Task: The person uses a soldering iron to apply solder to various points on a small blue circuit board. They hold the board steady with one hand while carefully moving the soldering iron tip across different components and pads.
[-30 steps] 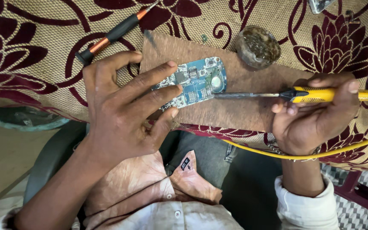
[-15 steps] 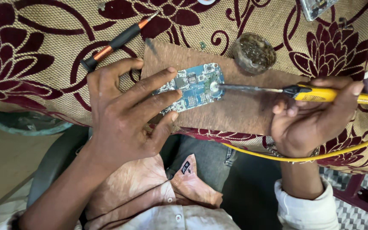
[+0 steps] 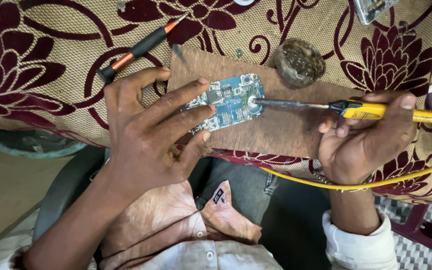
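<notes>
Two bare hands work over a brown wooden board laid on a maroon-and-tan floral cloth; on the board's left part lies a blue circuit board, tilted slightly. The left hand rests flat with its fingers spread narrowly, their tips pressing the circuit board's left end. The right hand is closed around the yellow handle of a soldering iron, thumb along the top; the iron's dark tip touches a round silvery spot at the circuit board's right end. A yellow cord curves below the right hand, along the cloth's edge. Just beyond the wooden board sits a small round tin of dark paste; a black-and-orange screwdriver lies on the cloth above the left hand, apart from it.
</notes>
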Motion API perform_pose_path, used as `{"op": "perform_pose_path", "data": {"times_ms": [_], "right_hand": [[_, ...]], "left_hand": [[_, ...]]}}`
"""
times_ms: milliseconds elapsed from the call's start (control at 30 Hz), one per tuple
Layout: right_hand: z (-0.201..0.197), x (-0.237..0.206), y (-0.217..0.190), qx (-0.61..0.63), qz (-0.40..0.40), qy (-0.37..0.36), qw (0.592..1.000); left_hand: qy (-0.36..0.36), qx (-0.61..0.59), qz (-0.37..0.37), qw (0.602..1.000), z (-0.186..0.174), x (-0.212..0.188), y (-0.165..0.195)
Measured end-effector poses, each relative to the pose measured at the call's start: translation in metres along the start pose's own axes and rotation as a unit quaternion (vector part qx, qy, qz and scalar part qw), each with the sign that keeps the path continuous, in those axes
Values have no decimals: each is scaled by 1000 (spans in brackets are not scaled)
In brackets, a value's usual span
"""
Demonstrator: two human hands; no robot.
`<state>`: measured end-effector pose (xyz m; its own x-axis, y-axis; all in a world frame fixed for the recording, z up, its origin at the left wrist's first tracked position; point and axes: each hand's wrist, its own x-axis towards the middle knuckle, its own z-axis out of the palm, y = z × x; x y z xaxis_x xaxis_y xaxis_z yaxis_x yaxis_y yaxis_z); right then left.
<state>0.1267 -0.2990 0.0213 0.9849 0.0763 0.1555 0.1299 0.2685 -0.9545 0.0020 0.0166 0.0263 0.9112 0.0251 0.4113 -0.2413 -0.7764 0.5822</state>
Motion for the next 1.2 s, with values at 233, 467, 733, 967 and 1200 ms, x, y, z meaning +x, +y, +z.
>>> {"op": "perform_pose_path", "data": {"times_ms": [233,467,733,967,1200], "right_hand": [[1,1,1,-4,-11,-10,1000],[6,-2,-1,-3,-15,17,1000],[5,-2,-1,-21,-17,-9,1000],[11,-3,-1,-8,-33,2,999],[10,-4,1,10,-35,5,999]], "left_hand": [[1,1,0,1000,-2,2,1],[0,-2,-2,1000,-2,1,2],[3,0,1,1000,2,0,-1],[4,0,1,1000,0,0,1],[9,-2,3,1000,-1,4,2]]}}
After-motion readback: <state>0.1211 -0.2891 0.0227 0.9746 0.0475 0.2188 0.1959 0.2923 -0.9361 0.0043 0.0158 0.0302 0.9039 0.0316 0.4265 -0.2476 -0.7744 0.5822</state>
